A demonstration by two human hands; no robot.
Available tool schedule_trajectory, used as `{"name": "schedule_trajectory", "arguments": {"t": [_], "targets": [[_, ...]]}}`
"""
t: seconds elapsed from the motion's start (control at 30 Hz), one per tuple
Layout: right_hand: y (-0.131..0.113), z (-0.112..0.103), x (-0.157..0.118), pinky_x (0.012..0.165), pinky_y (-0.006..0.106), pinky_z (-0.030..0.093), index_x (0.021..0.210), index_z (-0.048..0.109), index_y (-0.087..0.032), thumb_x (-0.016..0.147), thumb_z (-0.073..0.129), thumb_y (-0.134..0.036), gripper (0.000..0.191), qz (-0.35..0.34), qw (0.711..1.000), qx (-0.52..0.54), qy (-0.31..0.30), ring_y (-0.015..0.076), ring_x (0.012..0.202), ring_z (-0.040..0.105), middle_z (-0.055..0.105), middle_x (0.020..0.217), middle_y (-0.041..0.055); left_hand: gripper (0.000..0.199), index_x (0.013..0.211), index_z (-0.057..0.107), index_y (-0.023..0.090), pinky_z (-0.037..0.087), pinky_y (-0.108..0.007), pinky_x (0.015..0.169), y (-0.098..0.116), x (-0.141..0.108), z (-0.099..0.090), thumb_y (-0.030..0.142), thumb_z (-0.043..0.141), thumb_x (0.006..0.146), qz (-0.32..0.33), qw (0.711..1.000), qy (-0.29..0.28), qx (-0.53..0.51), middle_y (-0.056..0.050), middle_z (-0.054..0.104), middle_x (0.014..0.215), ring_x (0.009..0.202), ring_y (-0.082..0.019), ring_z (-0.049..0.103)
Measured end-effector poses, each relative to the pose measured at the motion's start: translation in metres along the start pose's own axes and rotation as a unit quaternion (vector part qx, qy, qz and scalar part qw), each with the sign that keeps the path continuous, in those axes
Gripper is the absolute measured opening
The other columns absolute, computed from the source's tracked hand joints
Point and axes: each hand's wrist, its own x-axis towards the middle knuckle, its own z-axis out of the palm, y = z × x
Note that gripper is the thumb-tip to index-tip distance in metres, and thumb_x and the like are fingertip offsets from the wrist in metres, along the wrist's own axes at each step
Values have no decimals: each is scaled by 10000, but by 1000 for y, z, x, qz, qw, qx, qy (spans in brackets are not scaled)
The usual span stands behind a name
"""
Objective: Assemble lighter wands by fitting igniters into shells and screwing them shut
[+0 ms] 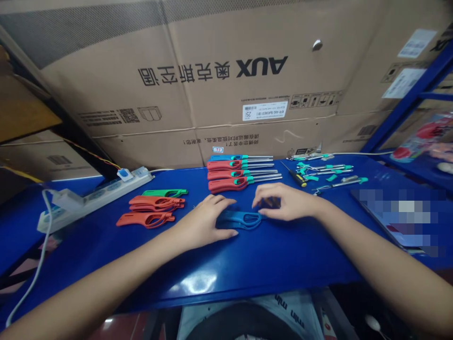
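Note:
A blue lighter casing [242, 219] lies on the blue table between my hands. My left hand [208, 219] is over its rear end, thumb and index finger spread on either side; the palm hides part of the casing. Close to the casing's front end is my right hand [283, 200], its fingers curled and a gap between thumb and fingertips. Whether the fingertips touch the casing I cannot tell. Left of my hands lie red-orange casings [141, 219] and a green casing [164, 192]. Behind are red lighters [226, 184] and a blue lighter [226, 157] with metal tubes.
Several metal tubes with teal parts and wires [327, 168] lie at the back right, beside a yellow-black screwdriver [299, 178]. A white power strip [102, 193] runs along the left. A large cardboard box [212, 104] stands behind the table [283, 264]. A flat, partly blurred object [382, 217] lies right.

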Motion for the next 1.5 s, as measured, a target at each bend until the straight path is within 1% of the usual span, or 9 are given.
{"name": "schedule_trajectory", "arguments": {"t": [0.2, 0.53, 0.67, 0.9, 1.0, 1.1, 1.17, 1.33, 1.5], "targets": [[-9, 17, 7, 700, 252, 427, 955, 702, -200, 886, 734, -365, 181, 20, 996, -30, -82, 136, 803, 556, 594, 946, 19, 459, 1275, 638, 241, 490, -411, 1061, -23, -7, 11, 363, 775, 854, 7, 999, 11, -38, -81, 660, 1245, 1189, -263, 608], [-1, 11, 4, 625, 238, 388, 846, 608, -189, 878, 727, -416, 258, 57, 996, -33, -58, 124, 703, 516, 572, 802, -4, 339, 1238, 663, 239, 516, -432, 996, -22, -9, 25, 400, 671, 940, 33, 998, 57, -16, -93, 659, 1189, 1111, -270, 620], [3, 10, 3, 604, 239, 389, 817, 590, -189, 920, 661, -394, 240, 57, 998, -37, -15, 120, 655, 505, 579, 747, -4, 414, 1294, 626, 269, 518, -441, 1005, -22, -10, 26, 429, 692, 918, 13, 997, 71, -13, -84, 647, 1239, 1149, -279, 618], [16, -2, 0, 609, 273, 364, 766, 590, -195, 949, 572, -345, 238, 140, 968, -190, 86, 146, 626, 534, 638, 714, 29, 690, 1471, 477, 278, 563, -365, 891, -24, -10, 24, 393, 748, 848, -13, 994, 85, -66, -68, 662, 1201, 978, -223, 664], [17, -10, -4, 604, 275, 382, 741, 587, -199, 937, 567, -375, 263, 173, 961, -180, 118, 149, 603, 550, 651, 693, 30, 683, 1480, 462, 285, 553, -366, 900, -24, -11, 24, 361, 730, 856, -18, 995, 80, -59, -47, 699, 1125, 974, -222, 669], [13, -16, -6, 586, 268, 395, 729, 598, -195, 914, 590, -430, 299, 195, 965, -108, 141, 138, 568, 539, 635, 640, 13, 600, 1435, 510, 267, 545, -380, 898, -24, -12, 25, 374, 711, 879, -24, 996, 83, -32, -52, 713, 1106, 1016, -245, 650], [7, -17, -6, 555, 254, 383, 731, 619, -190, 896, 614, -458, 315, 206, 973, -49, 95, 125, 544, 509, 606, 602, -5, 563, 1407, 537, 254, 546, -378, 867, -25, -11, 26, 391, 707, 887, -25, 995, 88, -24, -54, 717, 1102, 980, -246, 643], [-6, -10, -4, 526, 232, 364, 708, 632, -171, 876, 658, -456, 331, 197, 973, 10, -119, 103, 528, 502, 590, 579, -19, 519, 1360, 577, 217, 547, -316, 711, -32, -7, 29, 408, 704, 894, -26, 992, 99, -77, -44, 694, 1072, 692, -150, 594], [-8, 0, 1, 530, 233, 345, 660, 603, -166, 870, 681, -489, 393, 192, 968, -8, -159, 93, 522, 499, 594, 574, -16, 474, 1265, 631, 163, 539, -283, 663, -35, -5, 31, 430, 725, 885, -22, 984, 139, -113, -40, 677, 1007, 671, -128, 595]]}}
